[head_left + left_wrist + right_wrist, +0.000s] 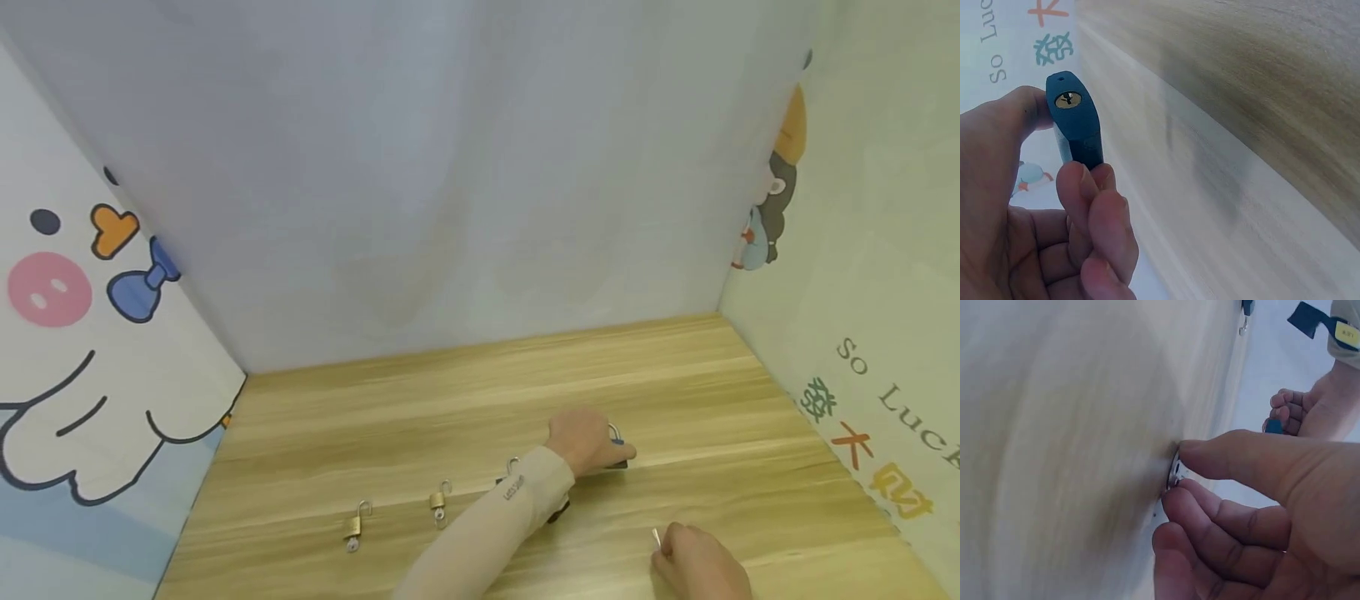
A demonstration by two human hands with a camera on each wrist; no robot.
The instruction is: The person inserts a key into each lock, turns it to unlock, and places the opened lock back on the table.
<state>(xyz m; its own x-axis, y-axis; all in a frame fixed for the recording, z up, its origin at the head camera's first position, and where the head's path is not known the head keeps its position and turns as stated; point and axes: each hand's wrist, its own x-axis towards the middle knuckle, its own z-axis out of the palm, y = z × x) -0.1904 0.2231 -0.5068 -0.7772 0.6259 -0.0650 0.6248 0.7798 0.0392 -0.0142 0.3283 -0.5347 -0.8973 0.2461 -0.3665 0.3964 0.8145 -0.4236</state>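
Observation:
My left hand holds a blue padlock between thumb and fingers, above the wooden table. Its brass keyhole faces the left wrist camera, with no key in it. In the head view its silver shackle sticks up beyond the fingers. Lower and to the right, my right hand pinches a small silver key between thumb and forefinger, close over the tabletop. The right wrist view shows the key almost edge-on, mostly covered by the fingertips.
Two brass padlocks, one at the left and one nearer the middle, lie with shackles raised and keys in them. Another padlock is partly hidden behind the left sleeve. Printed cloth walls enclose the wooden table at the back and sides.

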